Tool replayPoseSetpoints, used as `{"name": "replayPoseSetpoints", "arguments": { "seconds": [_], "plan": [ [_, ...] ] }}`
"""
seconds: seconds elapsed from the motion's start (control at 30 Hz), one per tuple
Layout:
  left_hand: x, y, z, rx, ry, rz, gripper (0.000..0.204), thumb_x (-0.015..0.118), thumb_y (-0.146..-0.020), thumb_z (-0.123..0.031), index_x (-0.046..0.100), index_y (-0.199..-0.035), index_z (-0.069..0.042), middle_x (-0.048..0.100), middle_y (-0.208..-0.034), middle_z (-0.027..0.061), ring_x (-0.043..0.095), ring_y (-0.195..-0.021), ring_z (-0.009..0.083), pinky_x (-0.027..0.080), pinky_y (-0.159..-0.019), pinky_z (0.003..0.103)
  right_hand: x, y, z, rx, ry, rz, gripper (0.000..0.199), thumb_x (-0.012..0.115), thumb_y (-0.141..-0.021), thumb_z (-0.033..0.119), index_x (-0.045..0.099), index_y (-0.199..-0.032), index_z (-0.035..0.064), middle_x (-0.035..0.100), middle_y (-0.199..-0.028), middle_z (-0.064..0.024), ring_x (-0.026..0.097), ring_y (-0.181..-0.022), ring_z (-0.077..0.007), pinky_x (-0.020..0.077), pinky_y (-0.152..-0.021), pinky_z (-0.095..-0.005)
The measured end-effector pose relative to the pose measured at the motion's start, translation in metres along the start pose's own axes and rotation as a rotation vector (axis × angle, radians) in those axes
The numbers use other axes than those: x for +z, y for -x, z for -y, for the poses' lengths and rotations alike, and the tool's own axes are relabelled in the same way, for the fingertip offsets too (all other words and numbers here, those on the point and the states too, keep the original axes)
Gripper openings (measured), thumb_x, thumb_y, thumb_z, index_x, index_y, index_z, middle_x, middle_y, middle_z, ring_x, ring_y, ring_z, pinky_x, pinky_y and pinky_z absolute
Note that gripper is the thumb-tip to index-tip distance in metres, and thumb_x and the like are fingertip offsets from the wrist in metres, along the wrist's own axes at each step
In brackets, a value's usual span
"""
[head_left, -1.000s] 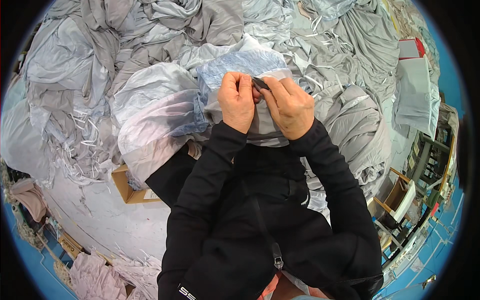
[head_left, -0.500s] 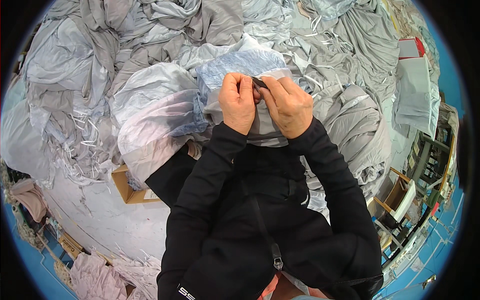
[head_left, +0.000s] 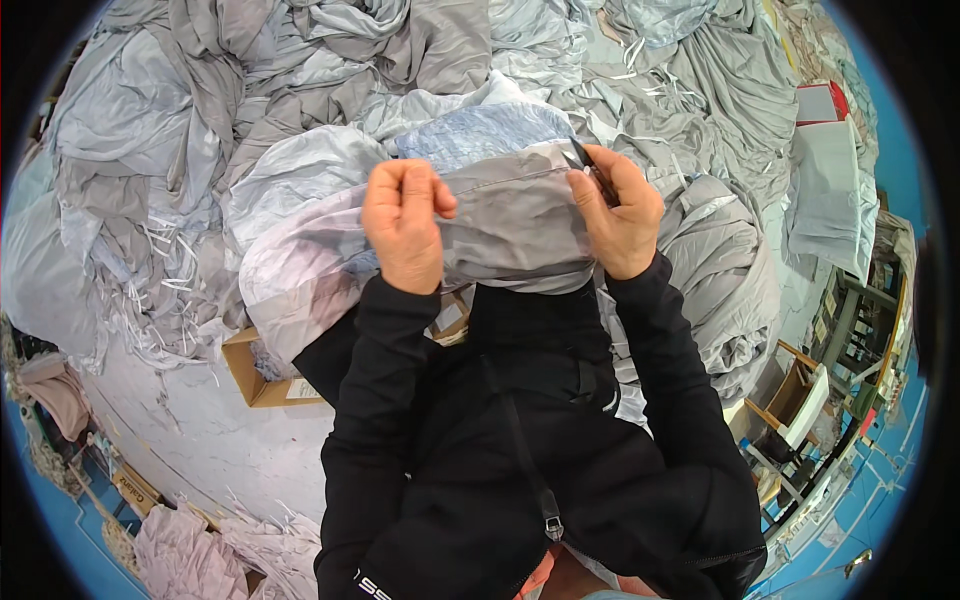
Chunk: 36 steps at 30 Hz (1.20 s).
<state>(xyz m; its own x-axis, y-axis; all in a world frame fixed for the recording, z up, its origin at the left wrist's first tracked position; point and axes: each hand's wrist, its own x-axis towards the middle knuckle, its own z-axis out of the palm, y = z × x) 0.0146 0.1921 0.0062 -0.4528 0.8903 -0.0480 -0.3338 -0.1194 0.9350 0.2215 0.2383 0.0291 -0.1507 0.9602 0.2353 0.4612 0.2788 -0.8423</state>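
A piece of grey fabric (head_left: 515,212) with a stitched seam lies across my lap, running into pale pink and blue cloth at the left. My right hand (head_left: 628,215) is closed around small dark thread snips (head_left: 581,155), their pointed metal tips showing above the thumb. Over the left part of the grey fabric my left hand (head_left: 404,228) is held closed with its fingers curled in. Whether it pinches a thread or a bit of cloth cannot be made out.
A large heap of grey and pale blue fabric (head_left: 430,45) with white ties spreads ahead. An open cardboard box (head_left: 265,390) stands at the left by my leg. A red-and-white box (head_left: 820,103) and a small wooden drawer (head_left: 795,400) are at the right.
My hands have parted from close together: the left moved left, the right moved right with the thread snips. The seamed grey fabric between them is now exposed.
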Motion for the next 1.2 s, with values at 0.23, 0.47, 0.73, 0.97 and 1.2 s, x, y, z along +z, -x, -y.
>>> {"name": "replayPoseSetpoints", "arguments": {
  "seconds": [0.23, 0.47, 0.73, 0.97, 1.2],
  "plan": [
    [-0.021, 0.017, -0.044, 0.248, 0.023, 0.163, 0.011, 0.049, -0.100, -0.007, 0.050, -0.091, -0.001, 0.054, -0.088, 0.0076, 0.053, -0.063, 0.0115, 0.045, -0.056, 0.025, 0.020, -0.008, 0.006, -0.057, 0.082, 0.133, 0.050, 0.085, -0.074, 0.014, 0.063, -0.117, 0.0009, 0.060, -0.081, 0.0015, 0.049, -0.069, -0.0039, 0.0445, -0.062, -0.0199],
    [-0.017, 0.026, -0.040, 0.082, -0.081, 0.218, 0.007, 0.052, -0.098, -0.003, 0.052, -0.091, 0.001, 0.061, -0.104, 0.0150, 0.061, -0.070, 0.0110, 0.049, -0.058, 0.022, 0.034, -0.008, -0.011, -0.222, 0.277, 0.072, 0.022, 0.077, -0.076, 0.009, 0.065, -0.093, 0.0021, 0.062, -0.078, -0.0089, 0.062, -0.065, -0.0206, 0.0478, -0.059, -0.0278],
    [0.019, 0.027, 0.010, -0.195, 0.031, 0.273, 0.003, 0.057, -0.094, 0.000, 0.054, -0.094, 0.000, 0.064, -0.096, 0.0107, 0.065, -0.071, 0.0116, 0.053, -0.060, 0.023, 0.008, 0.011, 0.012, 0.107, -0.034, 0.120, 0.010, 0.069, -0.088, 0.009, 0.065, -0.085, 0.0002, 0.060, -0.064, 0.0011, 0.049, -0.057, -0.0045, 0.0405, -0.053, -0.0223],
    [0.023, 0.032, 0.012, 0.289, -0.417, 0.503, 0.026, 0.058, -0.082, 0.010, 0.064, -0.106, 0.001, 0.063, -0.085, 0.0095, 0.064, -0.065, 0.0142, 0.049, -0.057, 0.027, 0.007, 0.029, 0.025, -0.132, 0.055, 0.250, 0.016, 0.078, -0.079, 0.005, 0.068, -0.091, -0.0001, 0.062, -0.068, -0.0036, 0.054, -0.057, -0.0092, 0.0438, -0.053, -0.0253],
    [-0.042, 0.059, -0.052, -0.119, -0.403, 0.352, 0.010, 0.057, -0.096, -0.003, 0.066, -0.091, -0.001, 0.060, -0.075, 0.0044, 0.057, -0.054, 0.0085, 0.042, -0.048, 0.023, -0.007, 0.028, 0.020, 0.092, -0.182, 0.296, 0.025, 0.073, -0.084, 0.001, 0.068, -0.108, -0.0006, 0.064, -0.083, 0.0014, 0.053, -0.072, -0.0027, 0.0441, -0.066, -0.0193]
  ]
}}
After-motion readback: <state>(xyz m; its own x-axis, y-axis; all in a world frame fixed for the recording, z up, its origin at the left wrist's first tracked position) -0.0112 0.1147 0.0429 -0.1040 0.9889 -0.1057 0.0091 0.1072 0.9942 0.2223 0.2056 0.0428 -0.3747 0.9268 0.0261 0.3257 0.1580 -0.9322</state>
